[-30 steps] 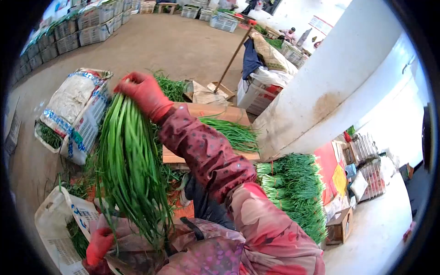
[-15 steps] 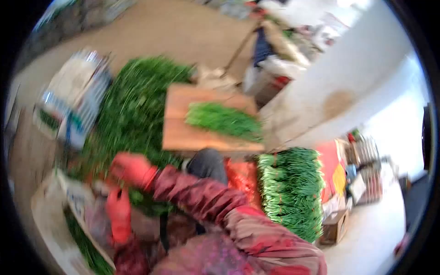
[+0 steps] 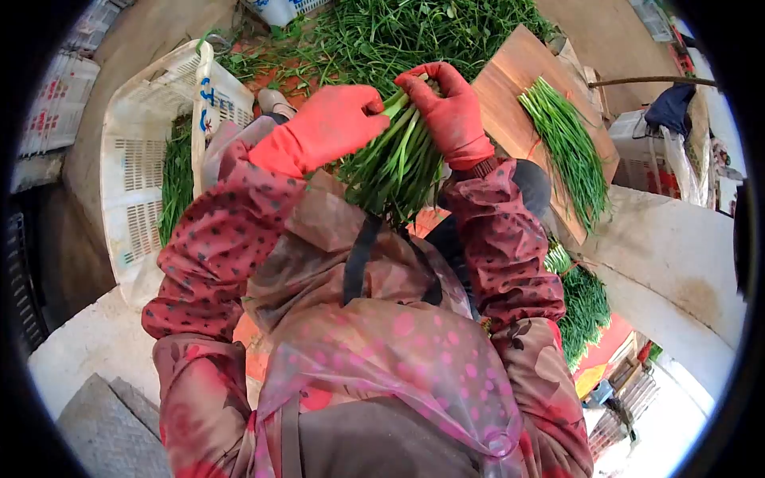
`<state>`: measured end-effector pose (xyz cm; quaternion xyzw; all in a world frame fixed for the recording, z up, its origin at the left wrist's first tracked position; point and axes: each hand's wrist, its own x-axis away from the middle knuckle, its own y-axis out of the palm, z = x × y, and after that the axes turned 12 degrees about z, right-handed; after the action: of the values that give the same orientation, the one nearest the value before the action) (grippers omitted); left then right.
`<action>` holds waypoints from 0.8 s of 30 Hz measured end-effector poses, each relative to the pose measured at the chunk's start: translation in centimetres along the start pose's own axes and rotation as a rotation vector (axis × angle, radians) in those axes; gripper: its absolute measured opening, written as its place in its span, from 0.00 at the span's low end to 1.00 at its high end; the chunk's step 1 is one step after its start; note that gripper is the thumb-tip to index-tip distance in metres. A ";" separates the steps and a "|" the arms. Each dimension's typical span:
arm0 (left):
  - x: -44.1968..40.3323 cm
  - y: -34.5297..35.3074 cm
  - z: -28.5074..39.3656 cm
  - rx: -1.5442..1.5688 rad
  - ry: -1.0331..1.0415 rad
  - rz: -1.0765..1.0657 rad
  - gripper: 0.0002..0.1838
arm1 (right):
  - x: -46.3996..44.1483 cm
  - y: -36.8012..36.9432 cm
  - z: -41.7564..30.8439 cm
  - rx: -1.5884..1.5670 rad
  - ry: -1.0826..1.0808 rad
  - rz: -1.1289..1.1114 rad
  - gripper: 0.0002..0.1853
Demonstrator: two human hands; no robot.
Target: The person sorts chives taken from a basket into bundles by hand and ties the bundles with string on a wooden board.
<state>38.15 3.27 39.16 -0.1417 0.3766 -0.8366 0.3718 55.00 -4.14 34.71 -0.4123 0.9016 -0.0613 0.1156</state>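
Stalks [image 3: 400, 155] moved between left fingers [image 3: 368, 97] and right fingers [image 3: 417, 89].

The floor [image 3: 131, 56] is brown, the pillar [image 3: 657, 247] white.

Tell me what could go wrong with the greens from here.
The held greens show no tie, so stems might slip from the right hand. Dropped ones could get lost in the loose pile beyond. On the wooden board, the laid bunch reaches the edge, where the right sleeve might catch it.
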 end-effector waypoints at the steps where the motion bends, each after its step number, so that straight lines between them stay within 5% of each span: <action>1: -0.2 -0.3 -0.2 -0.081 0.057 -0.005 0.15 | 0.1 0.0 0.2 -0.018 -0.027 -0.001 0.11; 4: -0.5 0.0 0.1 -0.152 0.107 -0.037 0.15 | 0.5 0.0 -0.1 0.021 -0.009 -0.009 0.11; 6: -1.1 -1.2 1.2 0.360 -0.450 -0.506 0.15 | 0.8 0.4 -0.7 0.019 -0.044 -0.005 0.11; 12: 0.1 -1.6 1.4 0.823 -0.464 -0.346 0.13 | 2.8 0.6 -1.0 0.005 -0.124 -0.049 0.11; 16: -0.7 -5.8 1.8 0.677 -0.124 -0.095 0.14 | 1.7 -0.3 0.8 -0.052 0.024 -0.047 0.11; 18: -2.2 -7.7 -1.2 0.804 -0.296 -0.118 0.15 | 0.9 -1.5 0.7 -0.047 0.051 -0.034 0.10; 20: -2.6 -7.1 -3.1 -0.071 -0.142 0.129 0.23 | 0.2 -2.1 0.0 -0.195 0.197 -0.052 0.09; 22: -2.2 -7.2 -3.0 -0.345 -0.057 0.079 0.30 | -0.9 -2.1 -0.4 -0.207 0.122 -0.060 0.09; 24: -2.0 -5.2 -0.7 0.555 -0.001 0.014 0.34 | -1.1 -1.9 -2.0 -0.142 0.020 -0.163 0.09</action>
<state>36.51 7.42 42.61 -0.0323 0.1336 -0.9051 0.4023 56.57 -4.49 37.25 -0.4909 0.8682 -0.0108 0.0716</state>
